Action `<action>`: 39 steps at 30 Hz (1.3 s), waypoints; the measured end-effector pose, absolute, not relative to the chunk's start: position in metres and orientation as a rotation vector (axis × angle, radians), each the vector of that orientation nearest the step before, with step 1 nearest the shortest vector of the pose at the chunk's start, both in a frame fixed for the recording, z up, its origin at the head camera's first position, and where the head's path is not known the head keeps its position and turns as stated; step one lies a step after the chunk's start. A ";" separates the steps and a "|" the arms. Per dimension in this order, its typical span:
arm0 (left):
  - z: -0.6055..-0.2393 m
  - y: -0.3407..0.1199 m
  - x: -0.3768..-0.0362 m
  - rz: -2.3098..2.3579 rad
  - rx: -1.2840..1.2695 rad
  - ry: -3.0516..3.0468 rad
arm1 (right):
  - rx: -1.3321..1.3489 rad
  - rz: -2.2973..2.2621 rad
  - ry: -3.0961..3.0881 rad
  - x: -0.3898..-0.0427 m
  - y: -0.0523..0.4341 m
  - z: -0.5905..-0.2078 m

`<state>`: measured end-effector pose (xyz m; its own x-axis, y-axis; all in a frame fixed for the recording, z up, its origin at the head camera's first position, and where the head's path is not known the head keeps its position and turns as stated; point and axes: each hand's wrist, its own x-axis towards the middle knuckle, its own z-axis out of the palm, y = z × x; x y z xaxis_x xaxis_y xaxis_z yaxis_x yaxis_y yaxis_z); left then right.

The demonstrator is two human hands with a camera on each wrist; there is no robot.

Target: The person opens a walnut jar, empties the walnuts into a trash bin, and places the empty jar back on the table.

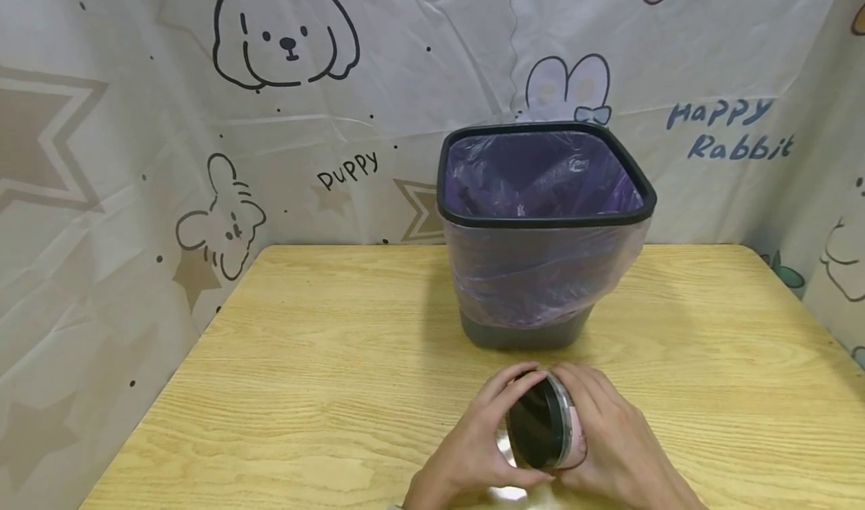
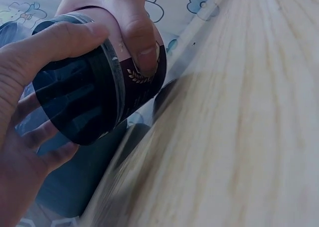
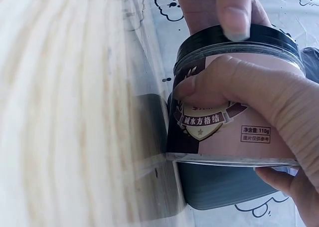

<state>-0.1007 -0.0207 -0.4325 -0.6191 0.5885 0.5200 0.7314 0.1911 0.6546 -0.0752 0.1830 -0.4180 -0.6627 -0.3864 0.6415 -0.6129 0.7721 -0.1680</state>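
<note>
Both hands hold a plastic jar (image 1: 577, 436) with a black lid (image 1: 536, 426), tipped on its side so that the lid faces left. My left hand (image 1: 473, 439) has its fingers and thumb curled round the lid. Around the jar's body, my right hand (image 1: 618, 439) grips, its thumb lying across the pink and dark label (image 3: 271, 107) in the right wrist view. The lid sits on the jar's mouth; in the left wrist view the clear rim of the jar (image 2: 115, 67) shows beside it. What the jar contains is hidden.
Just beyond the hands, a dark grey trash bin (image 1: 523, 336) stands on the wooden table (image 1: 324, 360). A purple bag (image 1: 534, 270) lines it and folds down outside, under a black rim (image 1: 547, 223). Printed cloth (image 1: 378, 59) hangs behind the table and at its sides.
</note>
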 end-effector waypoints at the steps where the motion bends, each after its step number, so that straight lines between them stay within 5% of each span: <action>1: -0.432 -0.021 -0.100 -1.394 -1.290 -2.305 | 0.744 0.500 -2.365 -0.075 0.183 -0.418; 39: -0.434 -0.019 -0.098 -1.391 -1.239 -2.290 | 0.740 0.487 -2.354 -0.076 0.184 -0.418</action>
<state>-0.0977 -0.0190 -0.4335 -0.6330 0.5567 0.5379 0.7340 0.2107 0.6457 -0.0757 0.1839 -0.4182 -0.6533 -0.3851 0.6519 -0.6120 0.7755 -0.1551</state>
